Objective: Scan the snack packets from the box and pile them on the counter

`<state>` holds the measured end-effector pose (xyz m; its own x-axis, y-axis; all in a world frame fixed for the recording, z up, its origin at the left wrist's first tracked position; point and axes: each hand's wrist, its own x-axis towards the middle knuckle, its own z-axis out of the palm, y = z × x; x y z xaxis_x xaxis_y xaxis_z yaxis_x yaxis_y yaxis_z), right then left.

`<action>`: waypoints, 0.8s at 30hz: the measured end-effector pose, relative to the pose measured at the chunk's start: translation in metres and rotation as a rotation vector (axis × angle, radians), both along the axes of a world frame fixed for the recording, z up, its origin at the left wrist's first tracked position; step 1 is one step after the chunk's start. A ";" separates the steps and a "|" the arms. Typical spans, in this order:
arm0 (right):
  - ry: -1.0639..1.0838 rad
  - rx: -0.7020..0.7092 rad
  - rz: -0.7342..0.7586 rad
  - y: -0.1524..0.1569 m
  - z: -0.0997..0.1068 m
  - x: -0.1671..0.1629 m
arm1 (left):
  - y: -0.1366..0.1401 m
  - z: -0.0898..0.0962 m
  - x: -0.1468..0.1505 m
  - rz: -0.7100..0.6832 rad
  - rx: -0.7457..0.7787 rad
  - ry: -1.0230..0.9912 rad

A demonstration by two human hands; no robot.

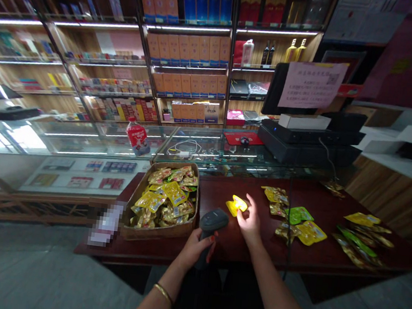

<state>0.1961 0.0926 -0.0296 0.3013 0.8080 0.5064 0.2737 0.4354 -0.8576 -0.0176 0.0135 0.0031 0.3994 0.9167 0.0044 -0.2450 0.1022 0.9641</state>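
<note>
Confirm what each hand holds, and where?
Left hand grips the barcode scanner by its handle. Right hand pinches the yellow packet at its near edge.

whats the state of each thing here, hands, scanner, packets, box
left hand: closed around the scanner grip
scanner: held up, head pointing at the yellow packet
right hand: holding the yellow packet by its edge
yellow packet: held over the table, brightly lit
cardboard box: open, heaped with packets
loose packets: lying scattered on the table

Shop — stocked shelves point(189, 47), till point(306, 136)
</note>
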 end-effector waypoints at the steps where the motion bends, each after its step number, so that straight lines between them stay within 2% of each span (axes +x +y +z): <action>1: -0.008 0.005 -0.005 0.000 0.000 0.000 | 0.000 0.000 0.000 0.000 0.000 -0.001; 10: -0.077 0.000 -0.045 -0.008 0.010 -0.002 | -0.002 0.005 0.001 0.016 -0.012 -0.004; 16: -0.114 -0.024 -0.066 -0.010 0.011 -0.002 | 0.000 0.002 0.002 0.039 -0.012 -0.017; 24: -0.131 0.004 0.039 -0.010 0.010 -0.006 | 0.000 -0.001 0.002 0.040 -0.002 0.004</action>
